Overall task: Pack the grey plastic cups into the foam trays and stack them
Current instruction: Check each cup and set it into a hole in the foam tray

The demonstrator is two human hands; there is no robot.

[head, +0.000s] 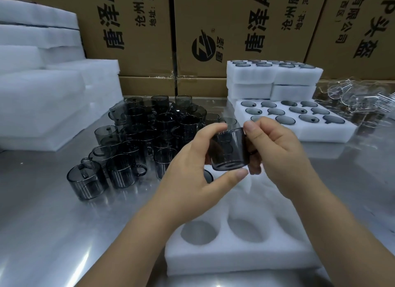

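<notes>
Both hands hold one grey cup (pixel 229 152) tilted between them: the left hand (pixel 192 160) curls thumb and fingers round its wall, and the right hand (pixel 275 145) pinches the far side, hiding the handle. Beneath them lies a foam tray (pixel 235 256); three empty holes show, the rest covered by the forearms. Beyond the right hand, a filled tray (pixel 329 133) shows twelve cups, one half hidden. Left of the hands, the loose cups (pixel 149 128) crowd too densely to count.

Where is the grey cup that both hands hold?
In the head view the grey cup is held mid-frame between the left hand and right hand, above the near foam tray, right of the loose cups.
</notes>
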